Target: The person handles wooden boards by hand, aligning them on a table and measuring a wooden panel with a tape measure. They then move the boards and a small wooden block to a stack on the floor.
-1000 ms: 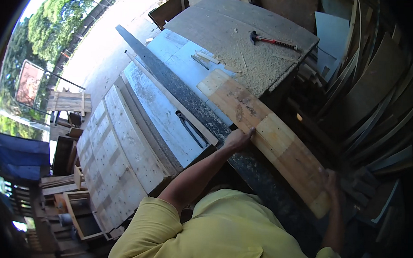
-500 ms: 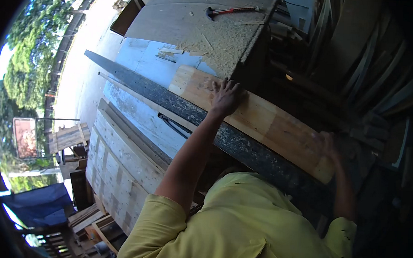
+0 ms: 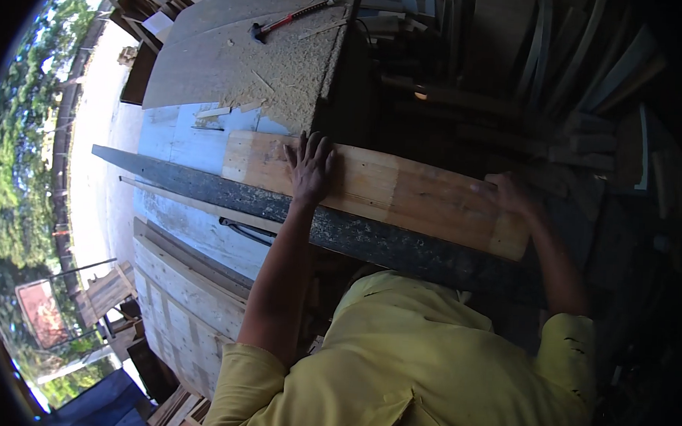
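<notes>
A long pale wooden board (image 3: pixel 433 205) lies along the far side of a dark, speckled beam (image 3: pixel 370 236). My left hand (image 3: pixel 311 170) rests on the board's top face, its fingers spread toward the far edge. Near the board's right end, my right hand (image 3: pixel 509 194) grips the far edge, with the thumb over the top face and the other fingers curled and partly hidden. A black metal tool with two long handles, like pincers (image 3: pixel 247 230), lies on the near side of the beam, left of my left forearm.
Beyond the board, a sawdust-strewn worktop (image 3: pixel 203 55) holds a red-handled hammer (image 3: pixel 288 20) and thin wood strips. A pale panel (image 3: pixel 177 305) stands at the near left. Timber offcuts (image 3: pixel 588 140) are piled in the dark at the right.
The view has turned, so the worktop, hammer and board appear further left and the board lies more level. My right hand's fingers have curled at the board's far edge. My left hand stays on the board.
</notes>
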A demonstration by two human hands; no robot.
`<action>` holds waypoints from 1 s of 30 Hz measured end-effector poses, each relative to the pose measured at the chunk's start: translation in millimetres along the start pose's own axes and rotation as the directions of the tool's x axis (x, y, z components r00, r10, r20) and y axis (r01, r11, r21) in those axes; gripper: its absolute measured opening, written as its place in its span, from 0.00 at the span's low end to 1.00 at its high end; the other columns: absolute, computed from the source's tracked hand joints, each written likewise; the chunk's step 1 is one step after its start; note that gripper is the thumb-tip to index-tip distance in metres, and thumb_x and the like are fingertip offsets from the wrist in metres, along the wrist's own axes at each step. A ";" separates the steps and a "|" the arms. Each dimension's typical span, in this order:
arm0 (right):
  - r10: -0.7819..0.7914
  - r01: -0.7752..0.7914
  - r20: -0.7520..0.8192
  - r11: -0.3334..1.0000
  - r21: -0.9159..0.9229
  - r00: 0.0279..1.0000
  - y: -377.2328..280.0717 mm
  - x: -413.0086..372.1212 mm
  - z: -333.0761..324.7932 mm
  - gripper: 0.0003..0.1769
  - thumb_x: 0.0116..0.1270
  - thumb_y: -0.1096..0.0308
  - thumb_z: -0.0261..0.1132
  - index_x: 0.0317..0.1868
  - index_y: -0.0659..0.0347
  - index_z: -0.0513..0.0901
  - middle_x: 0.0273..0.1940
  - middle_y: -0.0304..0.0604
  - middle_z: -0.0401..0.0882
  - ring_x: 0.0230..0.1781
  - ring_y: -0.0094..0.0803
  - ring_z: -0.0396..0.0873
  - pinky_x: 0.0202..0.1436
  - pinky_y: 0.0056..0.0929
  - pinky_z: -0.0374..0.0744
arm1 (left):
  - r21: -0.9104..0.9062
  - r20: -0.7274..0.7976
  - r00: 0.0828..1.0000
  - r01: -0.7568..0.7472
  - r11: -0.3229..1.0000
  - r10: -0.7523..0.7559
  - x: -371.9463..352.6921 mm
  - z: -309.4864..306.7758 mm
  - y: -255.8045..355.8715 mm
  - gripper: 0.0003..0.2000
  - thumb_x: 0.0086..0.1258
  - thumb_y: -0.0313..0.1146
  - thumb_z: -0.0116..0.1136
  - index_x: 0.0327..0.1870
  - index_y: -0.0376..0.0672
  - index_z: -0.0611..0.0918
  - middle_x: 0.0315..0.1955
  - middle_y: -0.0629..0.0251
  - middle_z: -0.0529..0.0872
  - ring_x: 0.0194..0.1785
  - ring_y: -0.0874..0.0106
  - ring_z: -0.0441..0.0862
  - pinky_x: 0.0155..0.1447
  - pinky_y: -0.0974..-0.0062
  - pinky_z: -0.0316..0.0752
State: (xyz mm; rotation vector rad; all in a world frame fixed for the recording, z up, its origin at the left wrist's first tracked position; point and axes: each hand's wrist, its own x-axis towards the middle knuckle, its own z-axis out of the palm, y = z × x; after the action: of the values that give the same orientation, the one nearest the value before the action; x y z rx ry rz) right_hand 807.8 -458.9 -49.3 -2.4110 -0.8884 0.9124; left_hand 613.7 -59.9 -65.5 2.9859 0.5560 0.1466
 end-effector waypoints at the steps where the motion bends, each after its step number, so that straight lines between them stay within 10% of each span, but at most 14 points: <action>1: -0.021 0.019 0.045 0.999 0.037 0.999 4.8 -0.4 -1.7 0.35 0.64 0.35 0.61 0.35 0.66 0.85 0.30 0.59 0.83 0.35 0.52 0.83 0.42 0.42 0.79 | -0.002 -0.016 1.000 -0.006 1.000 0.006 0.0 0.3 0.0 0.20 0.76 0.46 0.43 0.64 0.51 0.71 0.69 0.64 0.65 0.77 0.57 0.52 0.77 0.43 0.35; 7: 0.062 -0.066 0.104 0.997 0.033 0.993 45.3 -12.1 0.5 0.35 0.63 0.35 0.62 0.34 0.67 0.84 0.31 0.59 0.82 0.34 0.50 0.84 0.40 0.42 0.79 | 0.018 -0.008 1.000 0.000 1.000 0.000 0.2 3.3 4.7 0.21 0.76 0.46 0.43 0.65 0.50 0.72 0.69 0.64 0.66 0.77 0.57 0.52 0.76 0.43 0.35; 11: 0.030 -0.041 -0.133 0.996 -0.080 0.991 32.6 -19.9 15.9 0.33 0.66 0.40 0.61 0.30 0.69 0.81 0.28 0.62 0.81 0.33 0.53 0.84 0.35 0.46 0.76 | -0.038 -0.038 0.999 -0.003 0.999 0.001 0.2 4.7 -5.3 0.21 0.76 0.48 0.45 0.65 0.50 0.73 0.68 0.63 0.68 0.78 0.58 0.50 0.77 0.42 0.32; 22: -0.315 0.275 -0.343 0.948 -0.160 0.885 14.0 18.5 52.9 0.36 0.70 0.38 0.54 0.24 0.67 0.78 0.24 0.64 0.78 0.32 0.61 0.80 0.30 0.49 0.75 | -0.082 0.030 0.988 0.152 0.985 -0.150 5.3 -7.3 -45.8 0.25 0.76 0.51 0.40 0.68 0.49 0.71 0.74 0.62 0.60 0.80 0.59 0.43 0.77 0.44 0.26; 30: -0.284 0.249 -0.238 0.954 -0.167 0.929 0.9 26.6 48.3 0.37 0.70 0.36 0.53 0.24 0.67 0.78 0.24 0.64 0.77 0.31 0.62 0.80 0.29 0.51 0.75 | -0.084 0.055 0.986 0.164 0.983 -0.160 5.2 -12.6 -53.5 0.27 0.76 0.53 0.38 0.70 0.47 0.69 0.75 0.63 0.58 0.80 0.58 0.41 0.78 0.46 0.24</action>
State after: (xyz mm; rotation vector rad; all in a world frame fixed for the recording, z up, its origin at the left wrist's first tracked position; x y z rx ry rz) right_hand 790.0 -434.2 -95.2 -2.3690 -1.1692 0.4363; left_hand 598.2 -7.3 -58.9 2.8357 0.7621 0.0839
